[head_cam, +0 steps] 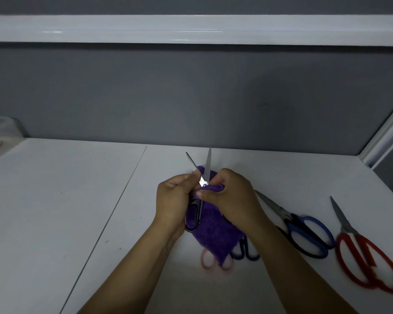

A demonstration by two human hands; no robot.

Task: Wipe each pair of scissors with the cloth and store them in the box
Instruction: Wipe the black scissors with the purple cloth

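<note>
My left hand (174, 200) grips a pair of black-handled scissors (194, 215) above the white table, blades spread and pointing away from me. My right hand (232, 198) pinches a purple cloth (216, 232) against the scissors near the pivot; the cloth hangs down beneath both hands. On the table lie pink-handled scissors (208, 260) and small dark blue scissors (247, 251), both partly hidden by the cloth, then blue-and-black scissors (304, 232) and red scissors (368, 257) to the right. A translucent box (0, 137) sits at the far left, something pink inside.
A grey partition wall (191, 98) with a white rail runs along the back of the table (66, 189). Another panel closes the right side. A seam in the tabletop runs diagonally left of my hands.
</note>
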